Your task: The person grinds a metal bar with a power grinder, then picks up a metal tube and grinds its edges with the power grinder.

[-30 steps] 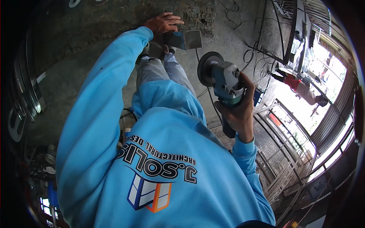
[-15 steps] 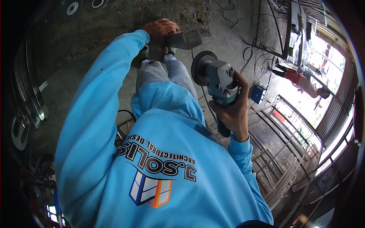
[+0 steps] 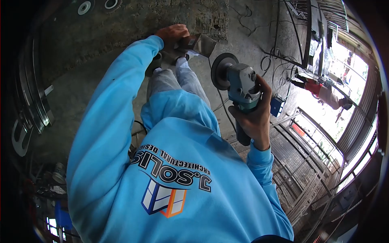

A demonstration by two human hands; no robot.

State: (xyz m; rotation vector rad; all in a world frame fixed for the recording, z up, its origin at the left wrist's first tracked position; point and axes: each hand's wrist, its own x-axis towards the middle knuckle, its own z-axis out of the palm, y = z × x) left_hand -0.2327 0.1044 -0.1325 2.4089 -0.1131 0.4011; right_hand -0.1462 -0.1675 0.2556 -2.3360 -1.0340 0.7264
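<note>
My right hand (image 3: 256, 117) is wrapped round the body of an angle grinder (image 3: 242, 83), its dark round disc (image 3: 221, 72) turned toward the left. My left hand (image 3: 172, 34) is closed on the edge of a short, box-shaped piece of sheet metal (image 3: 198, 43); some of its fingers are hidden behind the metal. The piece is held tilted above my feet, at the edge of a worn, stained surface (image 3: 162, 16). A small gap separates the disc from the metal. I cannot make out whether the disc is spinning.
Two round discs, one pale (image 3: 84, 7), lie at the top left. Long metal profiles (image 3: 36, 89) stand at the left. Cables (image 3: 279, 65) trail over the floor near a blue box (image 3: 276, 106). Metal mesh frames (image 3: 291, 150) are at the right; another person (image 3: 324, 93) is beyond.
The metal piece has turned in my left hand, showing more of its inner side. My right hand and the grinder have shifted slightly right in view.
</note>
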